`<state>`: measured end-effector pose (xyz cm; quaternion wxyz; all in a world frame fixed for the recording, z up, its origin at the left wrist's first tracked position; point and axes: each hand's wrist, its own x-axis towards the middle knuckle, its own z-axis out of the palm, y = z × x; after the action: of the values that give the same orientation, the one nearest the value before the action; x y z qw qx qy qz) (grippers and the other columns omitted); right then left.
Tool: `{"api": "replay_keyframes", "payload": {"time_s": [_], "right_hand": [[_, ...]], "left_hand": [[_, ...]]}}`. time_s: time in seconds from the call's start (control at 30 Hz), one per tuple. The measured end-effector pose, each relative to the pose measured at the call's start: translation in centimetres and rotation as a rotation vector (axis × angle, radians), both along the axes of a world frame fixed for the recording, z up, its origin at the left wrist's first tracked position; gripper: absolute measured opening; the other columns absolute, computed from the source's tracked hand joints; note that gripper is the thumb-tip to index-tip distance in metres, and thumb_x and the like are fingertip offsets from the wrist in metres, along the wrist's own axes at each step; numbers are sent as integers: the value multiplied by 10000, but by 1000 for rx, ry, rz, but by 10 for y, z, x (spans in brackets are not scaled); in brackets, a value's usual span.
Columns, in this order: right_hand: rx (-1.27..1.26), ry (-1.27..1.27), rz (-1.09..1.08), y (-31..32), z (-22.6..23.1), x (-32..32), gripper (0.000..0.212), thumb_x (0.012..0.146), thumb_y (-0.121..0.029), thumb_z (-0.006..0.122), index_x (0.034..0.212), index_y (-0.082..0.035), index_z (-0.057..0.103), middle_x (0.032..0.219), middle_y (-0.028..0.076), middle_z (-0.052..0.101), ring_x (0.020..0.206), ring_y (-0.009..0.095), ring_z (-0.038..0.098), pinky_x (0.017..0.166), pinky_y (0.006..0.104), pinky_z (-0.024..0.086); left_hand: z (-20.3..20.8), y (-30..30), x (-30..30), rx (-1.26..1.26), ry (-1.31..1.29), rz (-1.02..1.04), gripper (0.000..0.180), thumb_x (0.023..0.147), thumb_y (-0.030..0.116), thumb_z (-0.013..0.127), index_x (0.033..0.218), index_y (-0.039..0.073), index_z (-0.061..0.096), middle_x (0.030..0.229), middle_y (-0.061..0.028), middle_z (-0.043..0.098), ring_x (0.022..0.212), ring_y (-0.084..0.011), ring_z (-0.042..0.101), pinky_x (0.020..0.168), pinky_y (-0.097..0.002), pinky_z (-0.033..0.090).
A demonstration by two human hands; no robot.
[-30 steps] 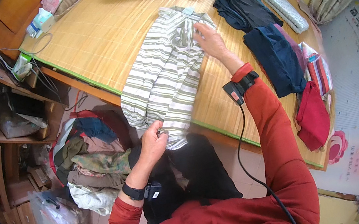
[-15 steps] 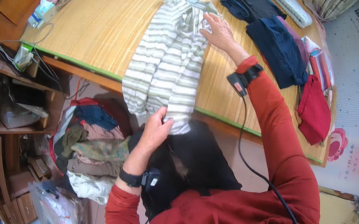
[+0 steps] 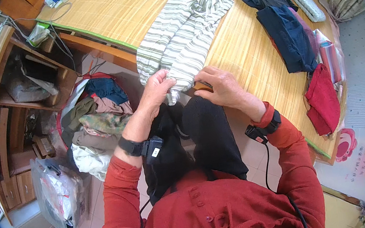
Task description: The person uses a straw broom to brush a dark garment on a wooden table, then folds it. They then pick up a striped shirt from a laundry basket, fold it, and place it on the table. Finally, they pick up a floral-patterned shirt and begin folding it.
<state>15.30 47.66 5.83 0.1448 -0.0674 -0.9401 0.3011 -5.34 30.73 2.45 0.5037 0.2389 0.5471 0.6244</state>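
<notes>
A white, green-grey striped shirt (image 3: 184,29) lies folded lengthwise on the bamboo mat, its collar away from me and its lower end hanging over the front edge. My left hand (image 3: 157,91) pinches the lower left part of that hem, where a small bit of cloth dangles. On the other side of the hem is my right hand (image 3: 224,87), its thumb and fingers curved with a gap between them; I see no cloth in that gap. Whether its fingertips touch the shirt I cannot tell.
Dark folded trousers (image 3: 286,38), a red folded garment (image 3: 323,101) and a white woven-looking bundle (image 3: 302,1) lie along the right side. At left on the floor sits an open bag of clothes (image 3: 99,121), beside a wooden shelf unit (image 3: 8,134) and a clear plastic bag (image 3: 58,192).
My right hand has come down from near the shirt's collar to its hem. My left hand has stayed at the hem, now pinching it. The whole view has shifted slightly.
</notes>
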Motion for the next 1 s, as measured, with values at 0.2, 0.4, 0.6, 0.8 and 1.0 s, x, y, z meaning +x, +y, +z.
{"api": "replay_keyframes", "payload": {"time_s": [0.2,0.4,0.6,0.8,1.0], "right_hand": [[165,159,-157,7,-9,-21,401,935,-17,733,1333,-41,696,1315,177,712,1214,423,696,997,483,577],[225,-86,-282,58,-12,-33,474,960,-24,613,1429,-66,668,1461,171,677,1311,428,651,1116,499,532],[316,100,-200,82,-16,-52,380,1004,-52,663,1378,-103,702,1418,140,700,1300,394,670,1055,473,569],[362,-37,-308,97,-21,-61,128,997,-93,705,1113,-94,759,1186,95,773,1146,367,732,959,464,594],[332,85,-204,108,-21,-56,171,1016,-126,692,1157,-97,785,1143,112,796,1066,377,766,908,463,605]], "left_hand": [[-40,1,24,-108,234,-115,412,958,45,670,1359,-48,669,1199,-101,787,1087,-166,707,985,-327,550],[-40,1,49,-308,1048,-215,317,941,91,653,1242,-3,619,1049,-231,776,1019,-413,743,915,-509,557],[-11,-6,67,-76,1376,-161,435,888,89,669,1309,7,596,925,-221,746,963,-432,729,913,-548,534],[-17,-9,57,-122,1226,-179,575,893,109,637,1457,34,554,974,-249,752,971,-465,725,900,-576,537],[-31,-5,33,-226,925,-193,487,912,201,635,1371,39,601,1043,-336,757,1049,-552,714,949,-637,548]]}}
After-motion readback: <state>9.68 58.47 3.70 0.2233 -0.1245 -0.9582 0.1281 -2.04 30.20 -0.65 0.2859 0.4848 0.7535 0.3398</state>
